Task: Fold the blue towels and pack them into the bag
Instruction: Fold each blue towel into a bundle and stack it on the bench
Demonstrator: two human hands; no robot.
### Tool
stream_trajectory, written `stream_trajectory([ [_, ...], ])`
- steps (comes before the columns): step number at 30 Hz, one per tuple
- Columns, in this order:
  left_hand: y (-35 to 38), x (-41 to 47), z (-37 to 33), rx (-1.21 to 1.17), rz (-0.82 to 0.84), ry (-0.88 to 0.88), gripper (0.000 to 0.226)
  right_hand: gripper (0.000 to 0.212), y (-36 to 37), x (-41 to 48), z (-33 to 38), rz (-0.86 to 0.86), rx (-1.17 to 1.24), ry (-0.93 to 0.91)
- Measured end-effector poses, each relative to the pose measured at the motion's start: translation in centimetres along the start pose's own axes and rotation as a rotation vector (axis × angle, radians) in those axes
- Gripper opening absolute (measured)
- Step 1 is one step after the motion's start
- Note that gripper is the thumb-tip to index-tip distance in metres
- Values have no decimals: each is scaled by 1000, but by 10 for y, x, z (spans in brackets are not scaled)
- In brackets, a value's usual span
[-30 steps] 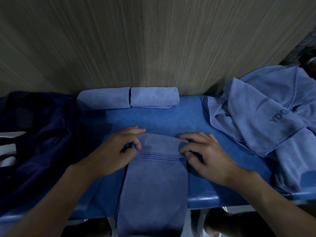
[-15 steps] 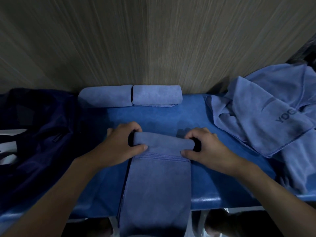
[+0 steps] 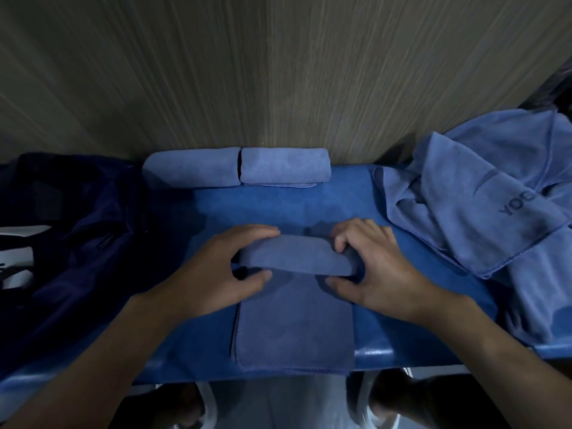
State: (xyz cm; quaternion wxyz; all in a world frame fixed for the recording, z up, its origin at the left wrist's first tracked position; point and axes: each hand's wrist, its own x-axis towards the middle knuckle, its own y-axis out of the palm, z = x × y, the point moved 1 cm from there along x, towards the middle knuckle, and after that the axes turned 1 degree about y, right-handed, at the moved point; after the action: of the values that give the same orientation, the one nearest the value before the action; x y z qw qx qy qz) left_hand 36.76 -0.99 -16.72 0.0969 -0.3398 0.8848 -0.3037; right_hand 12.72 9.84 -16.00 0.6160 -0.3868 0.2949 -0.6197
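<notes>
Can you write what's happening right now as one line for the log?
towel: part-rolled | left hand: grips towel | right hand: grips towel | done: two rolled towels by wall | bag: left side

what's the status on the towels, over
Left hand and right hand grip the half-rolled towel. Two rolled towels at the back. Nothing in the way.

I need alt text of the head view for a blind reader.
The left hand and right hand grip the rolled end of a blue towel on a blue table. Behind it lie two rolled towels, with a dark bag at the left and loose towels at the right.
</notes>
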Motion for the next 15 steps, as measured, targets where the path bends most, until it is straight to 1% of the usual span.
stream_trajectory([
  [2, 1, -3, 1, -17, 24, 5, 45, 29, 0, -5, 1, -23, 32, -28],
  [4, 2, -4, 0, -31, -1, -4, 29, 25, 2, -7, 2, -52, 85, -45],
  [7, 3, 0, -1, -5, -47, -18, 13, 34, 5, -5, 2, -99, 202, 4],
  [8, 3, 1, 0, 5, -41, -18, 14, 36, 5, -4, 1, -112, 236, 35],
  [9, 3, 2, 0, 19, -28, -13, 21, 36, 5, -2, -1, -115, 258, 75],
  [10, 3, 2, 0, 42, -5, -17, 32, 34, 4, -1, -2, -97, 254, 123],
  [12, 0, 3, 3, 140, 63, -100, 59, 29, 3, -2, -4, 3, 181, 197],
  [13, -1, 4, 4, 206, 99, -147, 68, 33, 1, -3, -5, 70, 145, 229],
  [14, -3, 4, 4, 264, 127, -171, 70, 40, 0, -3, -6, 117, 116, 246],
  [15, -4, 5, 4, 299, 146, -176, 66, 45, -1, -1, -7, 146, 103, 247],
])
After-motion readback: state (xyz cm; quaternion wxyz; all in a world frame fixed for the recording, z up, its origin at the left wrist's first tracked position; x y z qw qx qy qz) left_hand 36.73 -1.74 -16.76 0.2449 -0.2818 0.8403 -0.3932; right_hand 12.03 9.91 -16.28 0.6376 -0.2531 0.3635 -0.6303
